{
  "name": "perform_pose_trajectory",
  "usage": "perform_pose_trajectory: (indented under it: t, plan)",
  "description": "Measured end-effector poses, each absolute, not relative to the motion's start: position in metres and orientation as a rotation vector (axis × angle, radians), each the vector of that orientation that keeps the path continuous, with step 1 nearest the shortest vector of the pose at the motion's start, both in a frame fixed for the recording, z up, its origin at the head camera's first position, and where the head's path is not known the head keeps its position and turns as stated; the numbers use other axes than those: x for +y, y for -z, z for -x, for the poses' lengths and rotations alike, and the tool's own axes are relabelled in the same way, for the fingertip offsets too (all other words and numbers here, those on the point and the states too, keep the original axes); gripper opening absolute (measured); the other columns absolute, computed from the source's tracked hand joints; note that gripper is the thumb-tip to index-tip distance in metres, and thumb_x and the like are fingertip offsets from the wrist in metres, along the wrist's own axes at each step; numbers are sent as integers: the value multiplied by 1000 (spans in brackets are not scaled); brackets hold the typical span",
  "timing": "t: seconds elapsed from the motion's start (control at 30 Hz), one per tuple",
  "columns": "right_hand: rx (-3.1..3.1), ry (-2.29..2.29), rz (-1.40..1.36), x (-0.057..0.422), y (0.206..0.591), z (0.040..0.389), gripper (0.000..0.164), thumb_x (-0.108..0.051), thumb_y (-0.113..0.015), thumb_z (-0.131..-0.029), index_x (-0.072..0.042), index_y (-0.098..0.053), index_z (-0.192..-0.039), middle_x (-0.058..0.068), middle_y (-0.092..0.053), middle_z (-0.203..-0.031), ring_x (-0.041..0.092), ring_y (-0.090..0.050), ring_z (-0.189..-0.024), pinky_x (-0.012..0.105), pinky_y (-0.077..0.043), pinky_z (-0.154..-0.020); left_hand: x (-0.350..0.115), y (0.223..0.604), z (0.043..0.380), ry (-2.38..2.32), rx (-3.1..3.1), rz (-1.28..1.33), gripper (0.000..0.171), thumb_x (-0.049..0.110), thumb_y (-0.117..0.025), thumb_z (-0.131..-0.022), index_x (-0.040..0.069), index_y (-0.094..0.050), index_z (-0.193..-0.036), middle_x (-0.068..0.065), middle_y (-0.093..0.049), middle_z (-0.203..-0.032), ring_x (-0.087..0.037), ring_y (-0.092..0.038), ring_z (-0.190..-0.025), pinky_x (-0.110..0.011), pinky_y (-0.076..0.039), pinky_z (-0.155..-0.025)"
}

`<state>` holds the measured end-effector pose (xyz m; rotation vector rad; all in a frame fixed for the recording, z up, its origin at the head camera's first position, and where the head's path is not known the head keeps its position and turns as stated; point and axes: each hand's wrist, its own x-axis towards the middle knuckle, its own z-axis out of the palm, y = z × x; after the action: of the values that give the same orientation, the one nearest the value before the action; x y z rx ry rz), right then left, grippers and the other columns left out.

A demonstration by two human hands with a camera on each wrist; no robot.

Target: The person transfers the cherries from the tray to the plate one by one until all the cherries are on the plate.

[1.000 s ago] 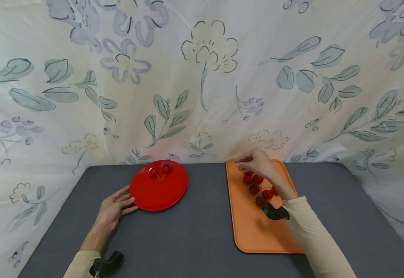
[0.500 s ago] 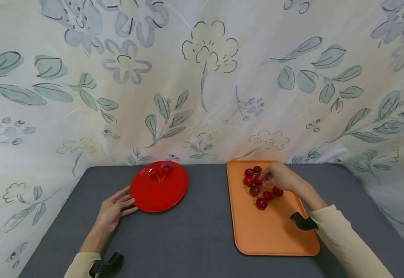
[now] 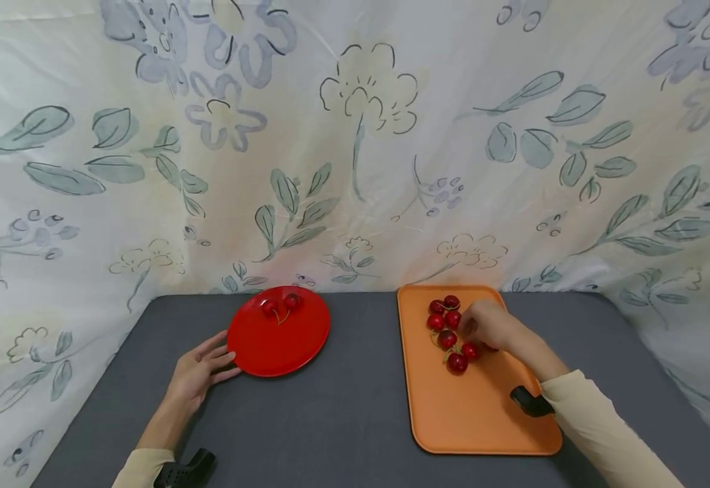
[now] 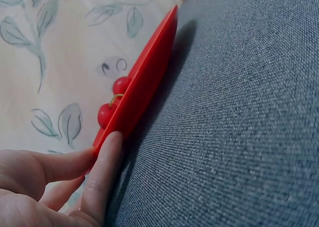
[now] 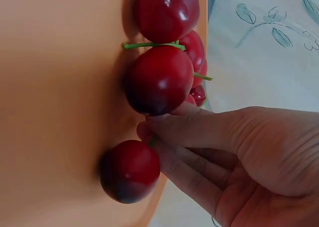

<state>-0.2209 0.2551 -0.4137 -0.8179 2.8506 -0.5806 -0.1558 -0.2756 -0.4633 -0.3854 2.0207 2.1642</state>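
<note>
Head view: my left hand (image 3: 192,381) rests fairly straight fingers against the left rim of the plate (image 3: 278,352). Toward the right edge of the tray (image 3: 464,423), my right hand (image 3: 496,327) seemingly pinches a cherry (image 5: 130,172) by its stem; lifting straight up should spare the other cherries (image 3: 435,322).

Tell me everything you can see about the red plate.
The red plate is round, shallow and smooth, with a slight shine that looks like plastic. It is right side up above the grey cloth, near the table's far edge and left of the orange tray, well apart from it. Two cherries with stems rest on its far part. The left hand holds its left rim with the fingertips. Whether it tilts slightly is hard to tell.
</note>
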Motion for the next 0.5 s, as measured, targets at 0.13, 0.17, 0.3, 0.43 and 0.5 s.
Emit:
perform_pose_trajectory:
  t: [0.13,0.17,0.3,0.43,0.5]
  plan:
    - [2831,645,720,257,408,220,14,12,-73,-77,0,-75,-83,6,-72,-82,19,-66,-73,35,-59,-66,-276,463,156,-2159,2035,385,64,1,-56,-98,6,-27,-155,-5,-61,-125,-9,-68,-94,-37,-59,-85]
    - [2835,648,697,257,405,219,14,12,-72,-78,0,-76,-84,7,-72,-83,21,-67,-75,36,-60,-68,-276,463,156,-2161,2037,382,64,1,-56,-98,5,-27,-155,-4,-62,-124,-8,-68,-94,-36,-59,-85]
    - [2883,644,644,260,393,219,12,10,-71,-80,2,-76,-88,8,-72,-84,24,-68,-78,39,-60,-70,-276,463,156,-2163,2038,373,64,1,-56,-98,5,-26,-155,-2,-63,-121,-8,-68,-94,-36,-59,-85]
    - [2900,693,580,263,384,218,9,5,-73,-82,6,-75,-92,11,-73,-86,26,-69,-79,39,-60,-69,-277,462,157,-2160,2041,378,64,1,-56,-98,5,-27,-155,-2,-62,-122,-7,-68,-94,-36,-59,-85]
    - [2912,717,532,264,381,218,10,2,-73,-84,6,-75,-94,12,-73,-87,25,-69,-78,39,-60,-68,-276,462,157,-2156,2040,382,63,1,-56,-98,6,-27,-155,-3,-62,-123,-7,-68,-95,-36,-59,-85]
